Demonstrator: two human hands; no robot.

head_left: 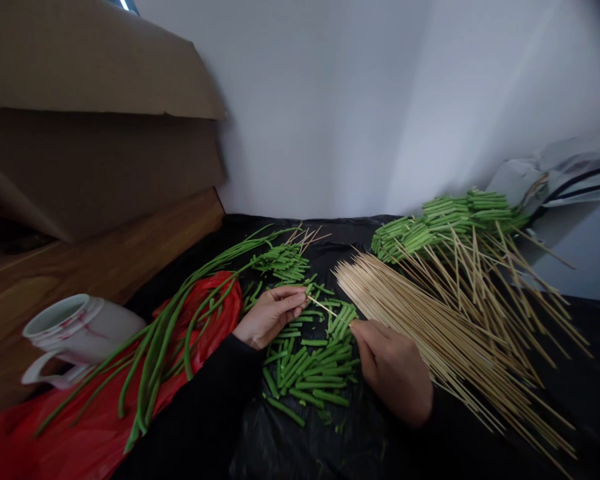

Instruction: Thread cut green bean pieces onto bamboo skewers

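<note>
My left hand point(270, 315) pinches a short green bean piece point(309, 289) at the tip of a thin bamboo skewer point(323, 306). The skewer's other end is in the closed fingers of my right hand point(395, 367), and it slants down to the right between the two hands. Below them lies a loose heap of cut long-bean pieces point(325, 380) on black plastic. A thick bundle of bare bamboo skewers point(420, 320) lies beside my right hand. Behind it, rows of bean pieces point(445, 220) are threaded on skewers. A smaller bean stack point(283, 263) with skewers sits beyond my left hand.
Uncut long beans point(155, 347) trail over a red plastic bag point(75, 433) at the left. A white ceramic mug point(105, 327) lies tilted there. A cardboard box point(105, 160) stands far left. A pale wall point(330, 113) rises behind, and a whitish bag point(580, 157) sits far right.
</note>
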